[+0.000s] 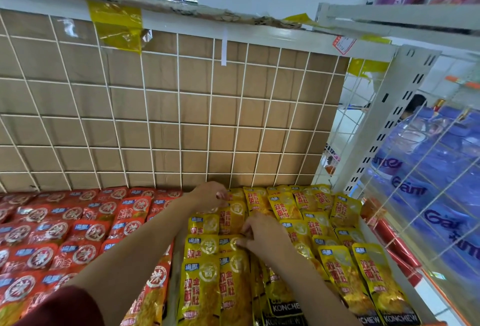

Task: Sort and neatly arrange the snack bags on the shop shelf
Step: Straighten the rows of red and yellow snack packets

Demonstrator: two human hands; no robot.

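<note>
Wire-backed shelf (181, 118): red bags (65, 234) left, yellow bags (337, 221) right. The left hand (207, 195) and right hand (262, 234) each pinch a yellow bag's top. Tugging would likely disarrange the overlapped neighbouring rows.

Snack bags (337, 271) lie before, perhaps touching, the grid (179, 118).

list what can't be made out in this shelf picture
Head view:
- Yellow foil snack bags: several hidden under the right hand and forearm.
- Left hand: fingertips blurred, grip unclear; the right's too.
- Red foil snack bags: cut off by left edge, some covered by dark red sleeve.
- Red-and-white paper price tag: print too small.
</note>
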